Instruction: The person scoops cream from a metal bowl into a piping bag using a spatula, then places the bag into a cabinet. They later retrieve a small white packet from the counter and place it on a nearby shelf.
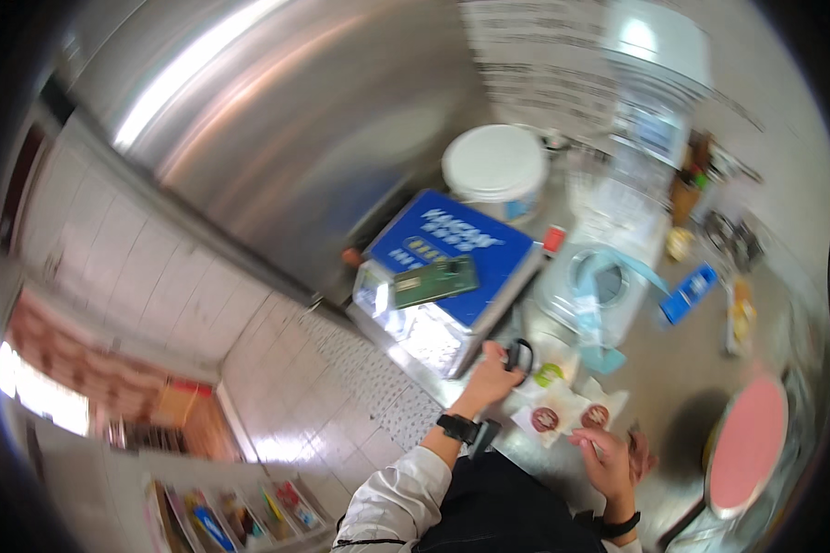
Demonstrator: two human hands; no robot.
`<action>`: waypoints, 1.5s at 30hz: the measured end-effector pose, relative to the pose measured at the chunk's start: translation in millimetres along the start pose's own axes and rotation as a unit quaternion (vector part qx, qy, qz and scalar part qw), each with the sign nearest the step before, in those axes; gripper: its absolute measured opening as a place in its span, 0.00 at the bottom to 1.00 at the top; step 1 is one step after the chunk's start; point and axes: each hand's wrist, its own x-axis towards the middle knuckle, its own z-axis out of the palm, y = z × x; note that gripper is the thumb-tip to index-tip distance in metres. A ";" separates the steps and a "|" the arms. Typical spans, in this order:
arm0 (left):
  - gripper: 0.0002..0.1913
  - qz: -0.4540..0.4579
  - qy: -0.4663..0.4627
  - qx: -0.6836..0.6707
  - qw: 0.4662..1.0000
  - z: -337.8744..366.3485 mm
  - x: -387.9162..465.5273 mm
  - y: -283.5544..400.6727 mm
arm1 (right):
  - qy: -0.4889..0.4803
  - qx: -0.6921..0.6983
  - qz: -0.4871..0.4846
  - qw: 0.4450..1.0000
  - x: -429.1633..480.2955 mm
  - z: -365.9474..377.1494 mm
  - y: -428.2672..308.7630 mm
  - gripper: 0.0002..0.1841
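My left hand (pixel 492 381) is closed around the black looped handle of what look like scissors (pixel 521 357), at the front edge of the steel counter. Their blades cannot be made out. Just right of it lies a white paper piece with a green round item (pixel 548 375). Nearer to me, a dark red disc with pale marks (pixel 545 419) rests on one white paper square, and a similar red disc (pixel 595 416) on another. My right hand (pixel 605 457) is beside that second square, fingers apart; nothing shows in its grasp, and blur hides whether it touches the paper.
A blue-topped scale or box (pixel 505 276) carries a green phone (pixel 437 282). Behind stands a lidded white bucket (pixel 496 166). A clear container with light-blue tape (pixel 588 304), a blue packet (pixel 689 293) and a round pink pan (pixel 748 446) occupy the right side.
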 end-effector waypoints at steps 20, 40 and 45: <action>0.20 0.058 0.268 -0.210 0.938 -137.7 -368.1 -122.0 | -0.532 0.218 0.018 0.818 -51.0 308.6 -122.7 0.14; 0.20 -0.268 0.803 0.063 0.528 -466.2 -899.7 -389.2 | -0.481 -0.050 0.004 0.875 -45.2 501.2 -77.8 0.13; 0.23 -0.398 0.767 0.090 0.495 -536.5 -963.1 -421.2 | -0.527 -0.089 -0.031 0.844 -36.0 562.5 -94.1 0.21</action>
